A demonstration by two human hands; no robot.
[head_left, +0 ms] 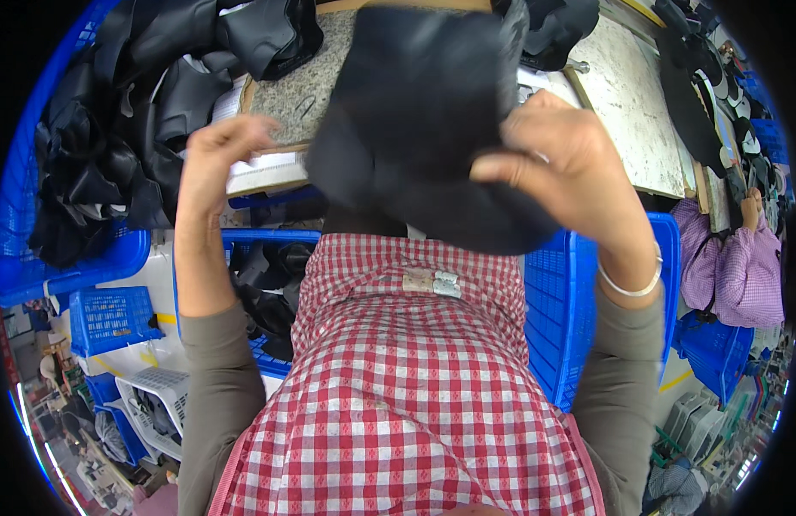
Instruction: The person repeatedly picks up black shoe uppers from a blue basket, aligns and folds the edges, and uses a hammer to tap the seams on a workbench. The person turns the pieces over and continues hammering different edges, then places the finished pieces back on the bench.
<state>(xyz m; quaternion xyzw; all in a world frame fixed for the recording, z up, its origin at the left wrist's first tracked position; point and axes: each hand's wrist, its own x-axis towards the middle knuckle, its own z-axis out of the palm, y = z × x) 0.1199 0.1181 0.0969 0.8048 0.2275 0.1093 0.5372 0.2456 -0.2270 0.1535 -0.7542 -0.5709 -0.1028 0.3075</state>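
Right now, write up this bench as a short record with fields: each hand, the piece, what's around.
left hand: fingers bent, apart from the piece; fingertips blurred
right hand: gripping the piece's right side, thumb in front
piece: black sheet, raised over the table's near edge, blurred
table: speckled top
left side: blue basket heaped with black pieces
wearing: red-and-white checked apron; bracelet, right wrist
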